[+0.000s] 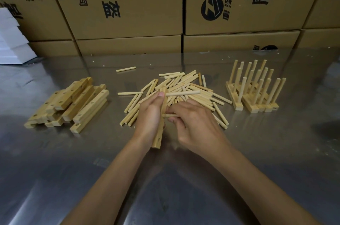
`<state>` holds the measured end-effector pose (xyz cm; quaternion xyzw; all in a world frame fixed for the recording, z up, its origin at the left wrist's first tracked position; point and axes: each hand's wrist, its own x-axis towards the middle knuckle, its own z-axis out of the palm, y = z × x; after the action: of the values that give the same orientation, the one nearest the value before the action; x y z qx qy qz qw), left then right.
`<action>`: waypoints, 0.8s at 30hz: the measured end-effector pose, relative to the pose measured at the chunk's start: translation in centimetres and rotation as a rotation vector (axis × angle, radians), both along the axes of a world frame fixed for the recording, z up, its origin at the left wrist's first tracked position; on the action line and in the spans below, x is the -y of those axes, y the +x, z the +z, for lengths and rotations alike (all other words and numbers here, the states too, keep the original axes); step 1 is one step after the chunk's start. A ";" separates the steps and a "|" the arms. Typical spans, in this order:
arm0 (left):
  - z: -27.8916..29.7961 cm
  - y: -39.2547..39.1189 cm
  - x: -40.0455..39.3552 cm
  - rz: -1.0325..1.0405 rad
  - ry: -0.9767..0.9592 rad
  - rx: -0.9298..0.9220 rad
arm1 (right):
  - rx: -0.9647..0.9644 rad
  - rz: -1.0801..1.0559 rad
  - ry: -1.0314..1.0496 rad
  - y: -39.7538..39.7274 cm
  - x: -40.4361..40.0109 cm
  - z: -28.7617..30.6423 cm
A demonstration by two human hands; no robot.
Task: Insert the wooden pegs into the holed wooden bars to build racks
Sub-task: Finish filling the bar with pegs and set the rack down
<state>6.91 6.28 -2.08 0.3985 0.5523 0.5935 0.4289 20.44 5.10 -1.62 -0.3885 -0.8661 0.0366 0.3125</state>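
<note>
My left hand (pixel 150 114) grips a holed wooden bar (pixel 158 138) that lies lengthwise toward me on the metal table. One peg (pixel 183 93) sticks out sideways from the bar's far end, just past my thumb. My right hand (pixel 195 125) pinches a second peg (pixel 170 115) against the bar's middle; most of that peg is hidden by my fingers. Behind both hands lies a loose heap of pegs (pixel 185 87). A stack of holed bars (pixel 73 103) sits at the left, and several finished racks (pixel 255 87) with upright pegs stand at the right.
Printed cardboard boxes (pixel 128 4) form a wall along the table's far edge. White foam blocks (pixel 11 41) are piled at the far left. A single stray peg (pixel 126 69) lies behind the heap. The steel tabletop (pixel 174 188) stretches toward me.
</note>
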 end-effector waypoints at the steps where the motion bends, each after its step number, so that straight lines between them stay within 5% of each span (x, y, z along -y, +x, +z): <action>1: -0.1 0.1 0.1 0.005 0.004 -0.012 | 0.000 -0.003 -0.003 0.1 -0.1 -0.1; 6: 0.0 0.2 0.4 -0.016 0.107 -0.112 | -0.172 -0.012 -0.101 0.0 -0.3 -0.6; 24: 0.2 0.5 0.7 -0.061 0.119 -0.109 | -0.142 -0.017 -0.229 0.4 -1.1 -1.0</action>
<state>7.38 5.57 -1.83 0.4718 0.5263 0.5890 0.3917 20.84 6.22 -2.58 -0.4253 -0.8287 0.1599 0.3269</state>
